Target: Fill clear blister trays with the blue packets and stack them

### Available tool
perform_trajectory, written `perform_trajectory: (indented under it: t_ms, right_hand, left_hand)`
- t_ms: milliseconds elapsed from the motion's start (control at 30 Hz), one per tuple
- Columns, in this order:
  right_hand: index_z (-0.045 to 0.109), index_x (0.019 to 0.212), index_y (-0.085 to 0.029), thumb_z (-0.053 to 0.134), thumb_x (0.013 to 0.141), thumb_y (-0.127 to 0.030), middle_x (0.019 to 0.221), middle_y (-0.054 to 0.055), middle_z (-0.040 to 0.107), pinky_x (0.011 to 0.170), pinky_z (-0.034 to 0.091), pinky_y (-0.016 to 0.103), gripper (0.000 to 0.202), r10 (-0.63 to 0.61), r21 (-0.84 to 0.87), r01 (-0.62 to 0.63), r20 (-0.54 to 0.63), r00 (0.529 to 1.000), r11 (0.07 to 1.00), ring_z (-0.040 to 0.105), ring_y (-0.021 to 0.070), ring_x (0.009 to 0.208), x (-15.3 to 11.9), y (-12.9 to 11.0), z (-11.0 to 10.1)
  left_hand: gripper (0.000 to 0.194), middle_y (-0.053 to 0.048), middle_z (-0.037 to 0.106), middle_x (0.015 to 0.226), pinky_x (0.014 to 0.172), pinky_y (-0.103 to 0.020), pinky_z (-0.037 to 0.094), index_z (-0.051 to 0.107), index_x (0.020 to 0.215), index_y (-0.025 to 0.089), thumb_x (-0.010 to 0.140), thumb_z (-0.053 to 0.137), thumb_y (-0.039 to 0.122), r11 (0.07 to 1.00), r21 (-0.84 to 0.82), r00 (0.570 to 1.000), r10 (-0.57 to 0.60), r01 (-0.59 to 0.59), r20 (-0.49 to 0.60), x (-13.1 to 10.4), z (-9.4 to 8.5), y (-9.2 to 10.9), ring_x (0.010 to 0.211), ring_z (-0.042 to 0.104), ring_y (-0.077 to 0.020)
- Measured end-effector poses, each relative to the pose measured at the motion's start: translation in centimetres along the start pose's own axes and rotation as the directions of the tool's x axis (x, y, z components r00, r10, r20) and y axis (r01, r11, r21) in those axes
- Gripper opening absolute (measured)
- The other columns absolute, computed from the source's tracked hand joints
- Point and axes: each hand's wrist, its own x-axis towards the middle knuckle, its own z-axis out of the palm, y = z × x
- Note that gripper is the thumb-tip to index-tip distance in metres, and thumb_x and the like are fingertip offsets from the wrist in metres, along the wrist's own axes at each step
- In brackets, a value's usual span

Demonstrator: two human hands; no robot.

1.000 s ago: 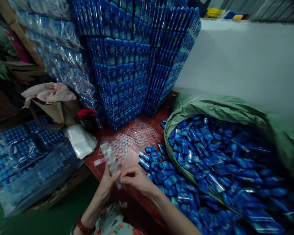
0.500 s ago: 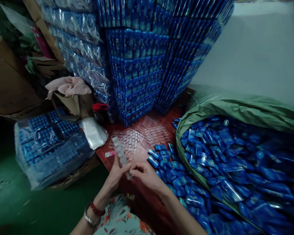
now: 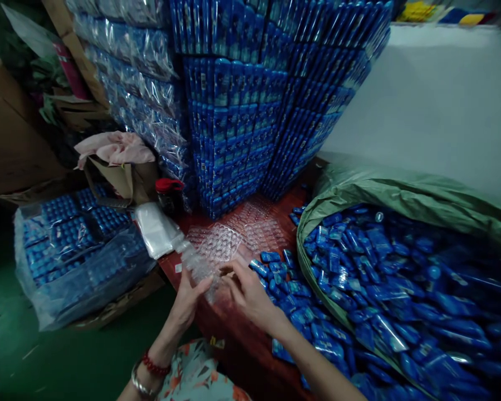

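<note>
A clear plastic blister tray (image 3: 197,266) is held over the red tabletop (image 3: 242,340), tilted, its upper end near the stack of clear bags (image 3: 156,229). My left hand (image 3: 187,298) grips its lower left edge, thumb on top. My right hand (image 3: 247,289) is at the tray's right side, its fingers bent and pressed together; what they pinch, if anything, is too small to make out. Beyond the hands more clear trays (image 3: 223,242) lie flat. Loose blue packs (image 3: 290,303) are heaped beside my right forearm.
Tall stacks of blue packs (image 3: 234,128) rise behind the table. A green sack (image 3: 313,223) full of blue packs stands at right. Left are a bagged load of blue items (image 3: 70,245), a red-lidded jar (image 3: 169,192) and a box with pink cloth (image 3: 114,147).
The tray in my left hand has turned so that its broad face shows. My left hand has moved slightly left, and my right hand has lifted a little. The camera view has shifted slightly.
</note>
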Motion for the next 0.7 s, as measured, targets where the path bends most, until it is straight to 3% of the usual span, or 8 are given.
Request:
perform_trajectory:
  t_ms: [67,167,333,467,567,700]
  right_hand:
    - [0.052,0.118,-0.019,0.044,0.089,-0.013,0.106,0.007,0.064,0.080,0.048,0.029,0.030,-0.058,-0.028,0.058,-0.003,0.998,0.998,0.061,0.0162,0.090,-0.3,-0.2,0.9]
    - [0.057,0.112,-0.018,0.044,0.088,-0.013,0.098,0.008,0.067,0.079,0.048,0.030,0.027,-0.097,-0.142,0.096,0.000,0.995,0.985,0.062,0.0186,0.089,0.3,0.3,0.8]
    - [0.063,0.094,-0.018,0.046,0.087,-0.011,0.086,0.005,0.067,0.073,0.045,0.026,0.019,-0.112,-0.206,0.108,-0.007,0.994,0.973,0.061,0.0159,0.080,3.6,1.7,-3.8]
    - [0.062,0.102,-0.019,0.043,0.093,-0.020,0.081,0.002,0.065,0.069,0.042,0.024,0.021,-0.054,-0.125,0.067,0.103,0.993,0.990,0.059,0.0131,0.073,5.4,0.4,-6.2]
    - [0.060,0.110,-0.022,0.041,0.096,-0.033,0.083,0.000,0.066,0.069,0.041,0.024,0.026,0.016,-0.046,-0.006,0.217,0.976,0.999,0.057,0.0122,0.073,5.2,-1.3,-5.4]
    - [0.062,0.099,-0.020,0.060,0.086,-0.035,0.085,-0.001,0.063,0.067,0.040,0.023,0.020,0.036,0.038,-0.049,0.287,0.957,0.998,0.055,0.0126,0.076,4.3,-1.6,-2.9]
  left_hand:
    - [0.080,-0.005,0.064,0.112,0.098,-0.036,0.046,0.044,0.127,0.024,0.057,0.082,0.030,0.999,0.022,0.998,0.040,-0.039,-0.046,0.1,0.2,-0.1,0.111,0.059,-0.0249]
    - [0.079,-0.005,0.064,0.114,0.098,-0.036,0.046,0.044,0.128,0.026,0.058,0.081,0.030,1.000,-0.002,0.999,0.020,-0.020,-0.035,0.2,-0.1,-0.1,0.112,0.059,-0.0244]
    - [0.068,-0.011,0.060,0.123,0.090,-0.047,0.051,0.053,0.119,0.021,0.059,0.081,0.038,0.983,-0.131,0.989,-0.122,0.132,0.085,0.0,-1.4,0.3,0.113,0.057,-0.0326]
    - [0.070,-0.012,0.065,0.115,0.092,-0.049,0.049,0.057,0.115,0.018,0.055,0.082,0.042,0.972,-0.183,0.987,-0.133,0.147,0.091,0.2,-1.2,0.4,0.112,0.057,-0.0344]
    - [0.071,-0.009,0.064,0.116,0.094,-0.044,0.048,0.052,0.121,0.022,0.058,0.081,0.039,0.987,-0.145,0.997,-0.065,0.070,0.034,0.6,-0.1,0.3,0.111,0.058,-0.0303]
    - [0.075,-0.007,0.063,0.119,0.095,-0.035,0.047,0.047,0.125,0.027,0.058,0.082,0.033,0.997,-0.056,0.998,0.041,-0.044,-0.047,1.1,0.9,0.2,0.115,0.057,-0.0264]
